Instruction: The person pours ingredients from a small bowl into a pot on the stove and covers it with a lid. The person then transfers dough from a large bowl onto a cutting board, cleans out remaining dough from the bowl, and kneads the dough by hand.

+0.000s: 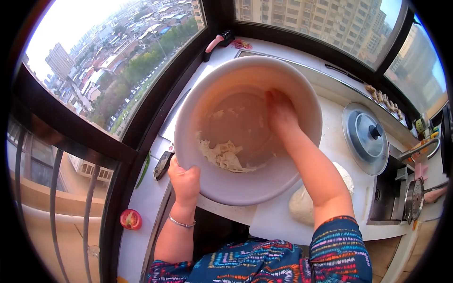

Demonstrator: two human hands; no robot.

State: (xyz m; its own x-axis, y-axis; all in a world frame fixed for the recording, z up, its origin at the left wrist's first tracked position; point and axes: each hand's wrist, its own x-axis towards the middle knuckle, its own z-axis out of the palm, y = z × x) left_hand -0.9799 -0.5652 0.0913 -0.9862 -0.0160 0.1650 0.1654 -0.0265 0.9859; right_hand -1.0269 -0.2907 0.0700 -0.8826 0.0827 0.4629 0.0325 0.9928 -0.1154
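A large pale basin (pixel 252 188) is tilted toward me above the counter. My left hand (pixel 184 177) is closed around its near left rim, a silver bangle on that wrist. Inside the basin, my right hand (pixel 281 111) reaches to the far right part of the inner wall; its fingertips are blurred and shaded, so their closure is unclear. Scraps of dough (pixel 226 155) lie in the lower left of the basin, with thin smears further up. Beneath my right forearm, a big smooth lump of dough (pixel 302 205) rests on a white board (pixel 269 221).
A glass lid (pixel 365 137) with a black knob lies at the right, before a sink (pixel 384 198) and a strainer (pixel 415 200). Ginger pieces (pixel 384 101) line the back ledge. On the left sill sit a cut tomato (pixel 130 219) and a dark object (pixel 163 166). Windows enclose the counter.
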